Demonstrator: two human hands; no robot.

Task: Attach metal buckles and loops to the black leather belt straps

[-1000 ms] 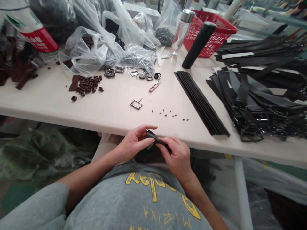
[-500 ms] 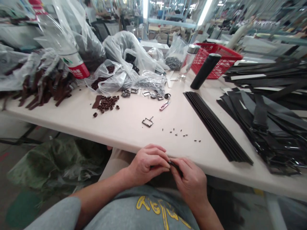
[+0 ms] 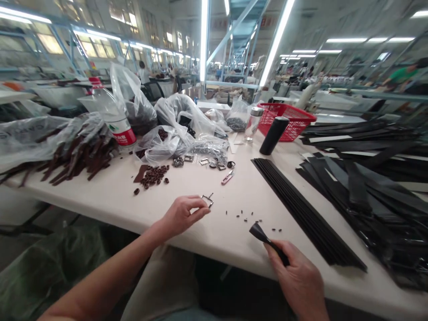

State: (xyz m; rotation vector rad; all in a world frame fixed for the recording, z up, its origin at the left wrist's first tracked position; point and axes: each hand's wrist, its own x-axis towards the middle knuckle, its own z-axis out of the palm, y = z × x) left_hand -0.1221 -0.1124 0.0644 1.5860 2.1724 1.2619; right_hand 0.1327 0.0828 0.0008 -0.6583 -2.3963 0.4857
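My left hand (image 3: pixel 187 213) is over the table with its fingertips pinched at the near edge of a metal buckle frame (image 3: pixel 211 201), which shows just beyond the fingers. My right hand (image 3: pixel 294 267) is closed round a black strap (image 3: pixel 264 235) at the table's front edge; the strap's wide end points up and left. Several tiny dark metal pieces (image 3: pixel 245 220) lie scattered on the table between and beyond the hands. Small scissors-like snips (image 3: pixel 228 177) rest farther back.
Black strips (image 3: pixel 301 209) lie right of centre, with a pile of black straps (image 3: pixel 354 187) beyond. Brown loops (image 3: pixel 155 175), plastic bags (image 3: pixel 180 129), a bottle (image 3: pixel 122 129), a black flask (image 3: pixel 274 136) and a red basket (image 3: pixel 294 120) stand farther back.
My hands have parted. The left has moved forward to the buckle frame; the right has moved right with the black strap, now more visible. The view has tilted up.
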